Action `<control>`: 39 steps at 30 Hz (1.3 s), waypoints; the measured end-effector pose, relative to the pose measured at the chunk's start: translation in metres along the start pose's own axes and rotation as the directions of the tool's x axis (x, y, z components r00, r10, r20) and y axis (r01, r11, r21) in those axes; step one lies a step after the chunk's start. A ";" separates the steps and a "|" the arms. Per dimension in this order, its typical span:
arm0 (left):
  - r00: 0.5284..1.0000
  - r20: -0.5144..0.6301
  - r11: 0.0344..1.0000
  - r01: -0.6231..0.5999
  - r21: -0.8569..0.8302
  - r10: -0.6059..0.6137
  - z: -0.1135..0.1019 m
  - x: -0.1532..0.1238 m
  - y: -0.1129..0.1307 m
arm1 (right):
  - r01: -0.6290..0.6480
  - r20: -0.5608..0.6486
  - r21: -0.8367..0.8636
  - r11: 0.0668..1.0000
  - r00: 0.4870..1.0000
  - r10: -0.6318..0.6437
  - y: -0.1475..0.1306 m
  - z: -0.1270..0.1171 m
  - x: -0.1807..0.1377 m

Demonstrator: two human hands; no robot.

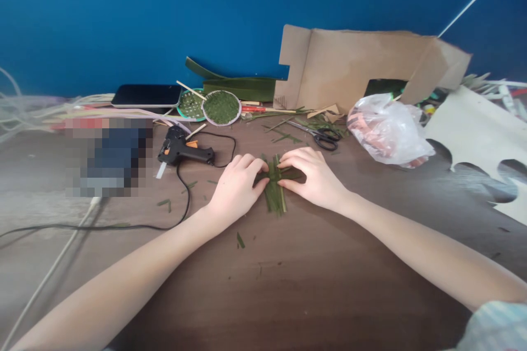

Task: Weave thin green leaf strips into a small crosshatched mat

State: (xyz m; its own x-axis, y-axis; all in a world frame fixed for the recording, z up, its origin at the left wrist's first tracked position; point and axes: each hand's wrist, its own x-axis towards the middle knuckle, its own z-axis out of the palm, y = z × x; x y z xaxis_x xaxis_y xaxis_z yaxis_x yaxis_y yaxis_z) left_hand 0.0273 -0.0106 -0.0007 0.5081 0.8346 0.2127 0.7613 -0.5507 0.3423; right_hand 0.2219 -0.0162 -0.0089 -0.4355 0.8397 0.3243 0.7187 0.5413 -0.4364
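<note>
Several green leaf strips [274,192] lie crossed over one another on the brown table in front of me, like a small woven patch. My left hand [241,184] pinches the patch at its left side, thumb and index finger closed on the strips. From the right, my right hand [310,178] grips the crossing strips between thumb and fingers. Strip ends stick out below, between the two hands. The fingertips cover part of the crossing. A few cut leaf scraps [240,240] are scattered nearby on the table.
A black glue gun [185,148] with its cord lies left of my hands. Behind are round woven leaf discs [221,108], scissors [323,136], a phone [146,95] and a cardboard piece [362,60]. At right sit a plastic bag [389,130] and a cut white sheet [473,129].
</note>
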 end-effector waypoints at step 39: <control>1.000 0.013 1.000 -0.005 -0.004 0.005 -0.001 0.001 -0.001 | 0.059 0.013 -0.053 0.997 0.998 -0.058 0.001 0.002 -0.001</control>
State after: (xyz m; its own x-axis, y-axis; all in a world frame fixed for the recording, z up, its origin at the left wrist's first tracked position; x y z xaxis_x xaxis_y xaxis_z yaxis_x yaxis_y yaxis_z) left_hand 0.0266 -0.0090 0.0003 0.5172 0.8315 0.2028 0.7571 -0.5550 0.3445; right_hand 0.2222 -0.0163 -0.0114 -0.4834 0.8072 0.3386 0.7198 0.5867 -0.3710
